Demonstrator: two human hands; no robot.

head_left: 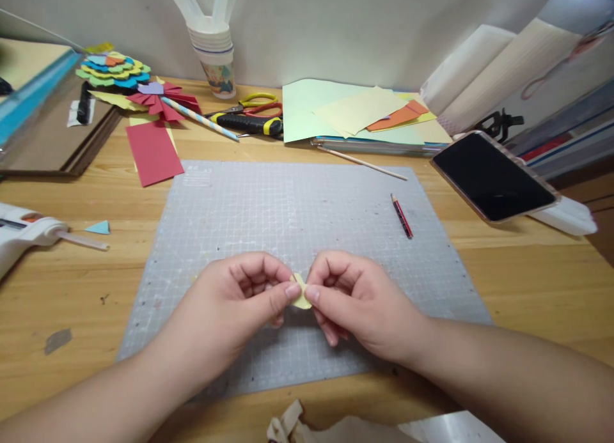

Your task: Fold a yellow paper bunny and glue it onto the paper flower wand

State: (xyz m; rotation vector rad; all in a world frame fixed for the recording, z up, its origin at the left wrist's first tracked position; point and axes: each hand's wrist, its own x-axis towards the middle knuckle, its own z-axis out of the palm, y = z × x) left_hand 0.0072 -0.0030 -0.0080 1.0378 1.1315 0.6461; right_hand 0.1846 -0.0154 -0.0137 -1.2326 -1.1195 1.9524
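A small piece of pale yellow paper (302,297) is pinched between both hands above the grey cutting mat (268,206). My left hand (244,289) grips its left side with thumb and forefinger. On the other side, my right hand (357,299) pinches its right edge, thumb on top, the thumbs almost meeting. Fingers cover part of the paper, so its full outline is hidden. A short red and black pencil (401,217) lies on the mat, beyond my right hand.
At left are a glue gun (29,232), a red paper sheet (153,152) and paper flowers (112,69). Pliers (247,122), stacked paper cups (213,59) and coloured paper sheets (307,110) line the back. A thin wooden stick (362,162) crosses the mat's far edge. A phone (496,178) rests at right.
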